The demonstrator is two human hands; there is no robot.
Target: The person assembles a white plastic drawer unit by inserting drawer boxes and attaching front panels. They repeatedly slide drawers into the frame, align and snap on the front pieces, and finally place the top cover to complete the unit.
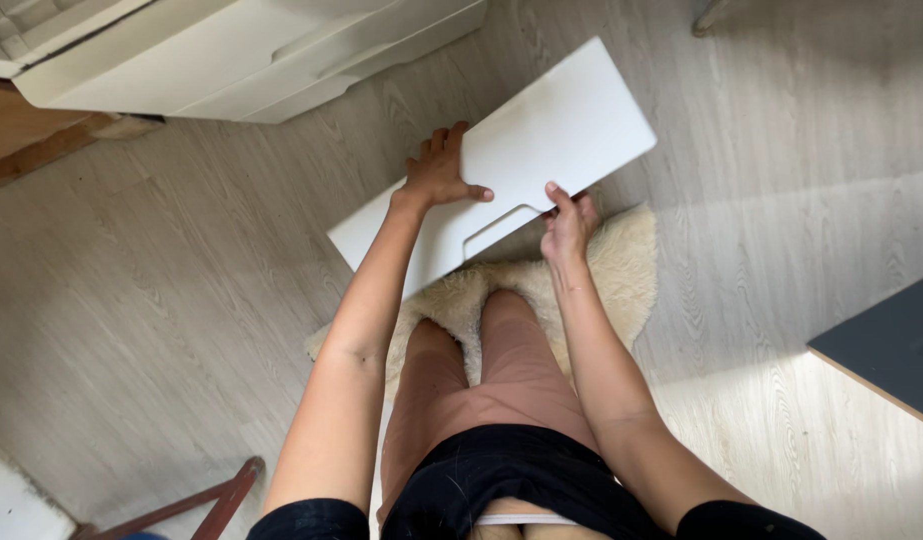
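Observation:
I hold a long white rectangular panel with a cut-out handle notch along its near edge, tilted over the floor in front of my knees. My left hand lies flat on the panel's upper face near its middle, fingers spread, thumb on the surface. My right hand grips the near edge just right of the notch, thumb on top. I am kneeling on a cream sheepskin rug.
A stack of white furniture parts lies at the top left beside a wooden surface. A dark grey board sits at the right edge. A reddish wooden frame pokes in at the bottom left. The floor is pale wood-grain laminate.

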